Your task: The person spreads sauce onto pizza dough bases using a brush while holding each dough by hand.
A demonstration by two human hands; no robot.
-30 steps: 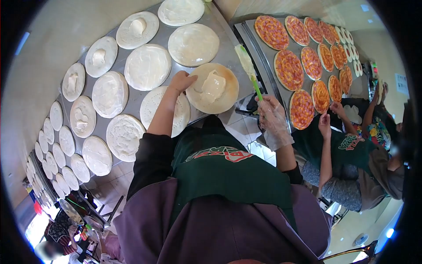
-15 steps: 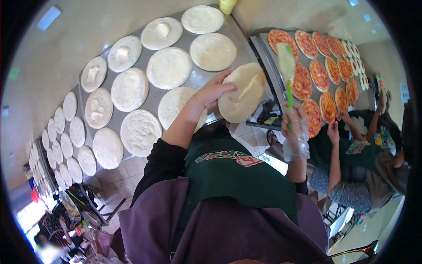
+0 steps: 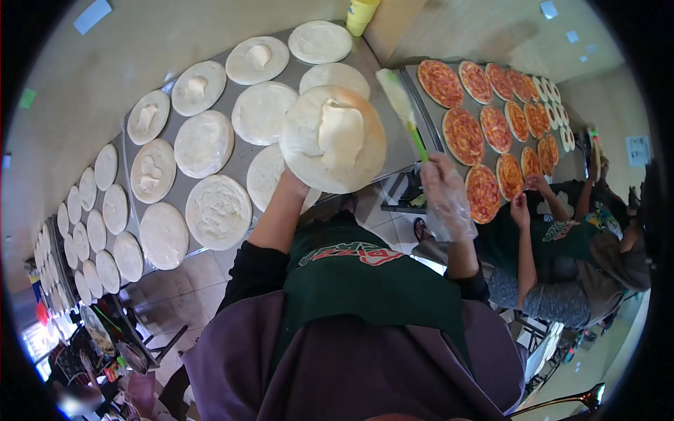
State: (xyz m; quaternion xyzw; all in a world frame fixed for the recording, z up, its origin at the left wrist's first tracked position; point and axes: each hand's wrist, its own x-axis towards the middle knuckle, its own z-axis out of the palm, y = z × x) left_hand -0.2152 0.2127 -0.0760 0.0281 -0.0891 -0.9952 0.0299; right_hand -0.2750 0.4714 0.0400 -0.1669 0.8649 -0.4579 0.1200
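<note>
My left hand (image 3: 295, 184) supports a round pizza crust (image 3: 300, 133) from below, its fingers mostly hidden behind the crust. A thick smear of pale, creamy spread (image 3: 342, 133) lies on the crust's upper face. In a clear plastic glove, my right hand (image 3: 448, 193) is closed round the green handle of a spatula (image 3: 399, 102). The spatula's pale blade, coated with spread, points up and to the left, apart from the crust. Behind the held crust, more crusts (image 3: 265, 112) lie in rows on the grey table (image 3: 393, 151); some carry dollops of spread.
Red-topped pizzas (image 3: 463, 135) cover a second table on the right, where other people's hands (image 3: 523, 200) are at work. A yellow cup (image 3: 361, 15) stands at the far corner of the crust table. More crusts (image 3: 116, 209) lie on a table to the left.
My left hand has moved left and turned the crust so its spread-covered face shows. The spatula in my right hand has swung left, its blade now nearer the crust.
</note>
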